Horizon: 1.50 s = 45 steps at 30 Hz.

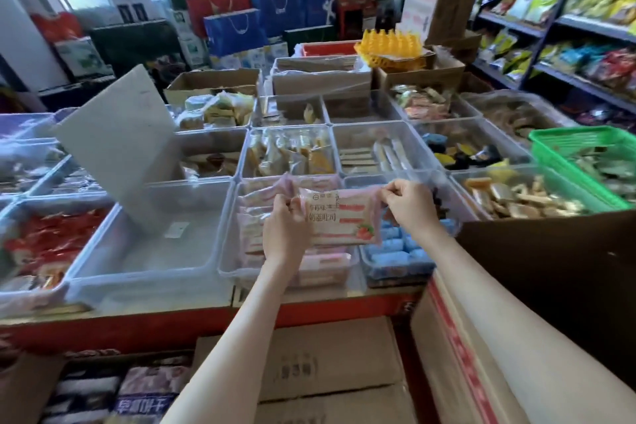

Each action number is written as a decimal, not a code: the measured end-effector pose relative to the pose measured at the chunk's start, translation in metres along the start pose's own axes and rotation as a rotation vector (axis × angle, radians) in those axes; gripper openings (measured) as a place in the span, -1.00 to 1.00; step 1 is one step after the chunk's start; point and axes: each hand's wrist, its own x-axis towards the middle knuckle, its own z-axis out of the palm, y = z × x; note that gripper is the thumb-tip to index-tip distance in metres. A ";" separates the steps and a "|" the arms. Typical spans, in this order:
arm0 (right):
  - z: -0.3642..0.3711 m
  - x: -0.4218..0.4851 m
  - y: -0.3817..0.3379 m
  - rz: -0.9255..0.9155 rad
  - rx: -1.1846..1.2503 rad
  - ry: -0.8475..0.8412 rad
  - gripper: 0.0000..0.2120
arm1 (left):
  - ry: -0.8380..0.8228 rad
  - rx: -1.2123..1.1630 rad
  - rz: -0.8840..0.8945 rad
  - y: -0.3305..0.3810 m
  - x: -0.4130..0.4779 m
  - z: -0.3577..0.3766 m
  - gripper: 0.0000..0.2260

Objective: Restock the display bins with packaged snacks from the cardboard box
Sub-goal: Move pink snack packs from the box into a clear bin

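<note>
The pink-and-white film-wrapped toast pack (339, 217) is held flat just above the clear plastic display bin (230, 237), over a stack of like packs. The left grip (285, 227) pinches its left edge, and the right grip (409, 206) pinches its top right corner. It looks light and soft (crushable bread, slippery wrap), so the sealed ends seem the safest hold. The brown cardboard box (434, 337) stands nearby on the right.

**Counter Packed Edge to Edge With Bins**

The red-fronted counter (137, 327) carries clear plastic bins (144, 277) set edge to edge in rows, most of them holding wrapped snacks (516, 196). A green basket (550, 144) sits at the right end, against the bins. Open cardboard boxes (213, 79) stand along the far side, behind them.
</note>
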 end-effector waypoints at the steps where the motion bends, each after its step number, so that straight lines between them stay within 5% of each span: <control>1: 0.020 0.019 -0.002 0.015 -0.007 0.018 -0.83 | -0.041 0.034 -0.010 -0.008 0.024 0.000 -0.77; 6: 0.088 0.098 0.011 0.149 -0.041 0.145 -0.84 | -0.363 0.084 -0.033 -0.041 0.120 0.030 -0.68; 11: 0.124 0.144 0.041 0.326 0.043 0.180 -0.83 | -0.473 0.072 -0.071 -0.054 0.160 0.058 -0.70; 18: 0.170 0.161 0.065 0.416 0.181 -0.174 -0.86 | -0.608 0.072 -0.246 -0.074 0.182 0.084 -0.67; 24: 0.165 0.137 0.051 0.420 0.220 -0.320 -0.46 | -0.571 0.030 -0.264 -0.064 0.175 0.095 -0.68; 27: 0.137 0.126 0.040 0.305 -0.007 -0.331 -0.29 | -0.482 0.087 -0.155 -0.051 0.162 0.103 -0.43; 32: 0.063 0.095 0.029 0.091 -0.308 -0.237 -0.41 | -0.455 0.155 0.166 0.009 0.112 0.118 -0.59; 39: -0.087 0.014 0.059 -0.022 -0.424 -0.049 -0.53 | -0.460 0.104 0.587 0.112 -0.022 0.142 -0.66; 45: -0.202 -0.079 0.130 -0.023 -0.474 0.023 -0.56 | -0.500 0.245 0.613 0.168 -0.161 0.189 -0.59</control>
